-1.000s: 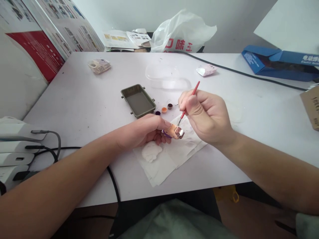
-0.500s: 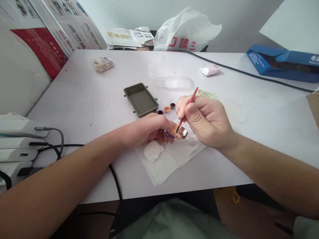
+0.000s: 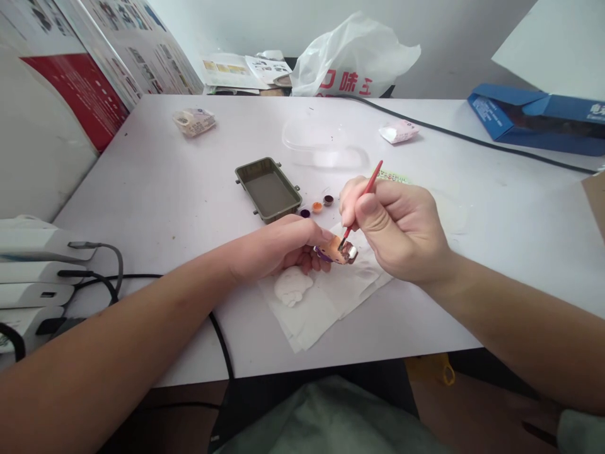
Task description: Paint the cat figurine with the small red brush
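Between the thumb and fingers of my left hand (image 3: 297, 243) is a small painted figurine (image 3: 336, 251), coloured orange, purple and brown with a white part at its right end. My right hand (image 3: 397, 224) pinches a red paintbrush (image 3: 373, 176), tilted, its dark bristles on the figurine's orange surface. Below my left hand, a lumpy white piece (image 3: 292, 287) lies on white tissue (image 3: 326, 315). Just beyond the hands stand small paint pots: a dark purple one (image 3: 305, 214), an orange one (image 3: 317, 207) and a dark brown one (image 3: 328, 200).
An olive tray (image 3: 268, 189) sits behind my left hand, with a clear plastic container (image 3: 326, 154) farther back. Crumpled packets (image 3: 193, 122) lie toward the rear. A blue box (image 3: 534, 120) and black cable (image 3: 454, 135) are at the back right; chargers (image 3: 33, 277) line the left.
My right hand and the paintbrush have shifted slightly right, and the bristles now touch the figurine nearer its brown end. My left hand keeps its hold, almost still.
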Tool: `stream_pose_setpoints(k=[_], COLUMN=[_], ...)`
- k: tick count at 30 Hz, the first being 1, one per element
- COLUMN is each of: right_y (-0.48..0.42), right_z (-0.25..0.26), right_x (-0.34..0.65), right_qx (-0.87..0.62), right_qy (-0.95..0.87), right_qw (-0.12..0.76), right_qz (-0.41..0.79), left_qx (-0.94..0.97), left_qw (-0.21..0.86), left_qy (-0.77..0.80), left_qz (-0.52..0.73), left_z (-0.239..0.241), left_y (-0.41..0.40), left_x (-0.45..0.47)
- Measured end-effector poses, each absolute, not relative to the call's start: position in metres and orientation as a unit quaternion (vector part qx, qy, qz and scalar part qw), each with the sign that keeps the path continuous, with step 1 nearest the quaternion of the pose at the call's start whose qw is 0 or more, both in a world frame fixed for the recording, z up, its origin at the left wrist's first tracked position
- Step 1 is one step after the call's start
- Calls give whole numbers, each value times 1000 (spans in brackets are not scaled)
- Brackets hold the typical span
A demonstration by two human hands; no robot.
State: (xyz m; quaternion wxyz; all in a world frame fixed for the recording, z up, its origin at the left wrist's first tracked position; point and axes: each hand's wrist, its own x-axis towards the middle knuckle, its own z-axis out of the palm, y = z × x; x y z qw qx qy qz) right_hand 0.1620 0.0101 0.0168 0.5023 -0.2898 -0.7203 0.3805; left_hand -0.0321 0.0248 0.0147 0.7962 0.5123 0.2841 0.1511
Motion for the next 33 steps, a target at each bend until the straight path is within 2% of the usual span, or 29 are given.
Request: stream_pose_setpoints(k=[3, 7, 13, 27, 33], right_y=[11, 12, 9, 1, 0], right_z=[17, 16, 21, 27, 27], right_x=[163, 163, 161, 158, 158], right_qx=[-323, -310, -318, -370, -359], right_qy=[-722, -700, -733, -722, -739], right_qw=[505, 535, 514, 547, 532], right_qz=[347, 358, 313, 208, 207], left_qx=[507, 500, 500, 491, 497], left_qw=[802, 804, 805, 817, 807], left_qy=[279, 284, 276, 255, 279], left_qz=[150, 154, 160, 165, 153], left_z=[14, 17, 15, 16, 15], left_y=[25, 24, 24, 24, 24], left_x=[-32, -30, -30, -30, -31])
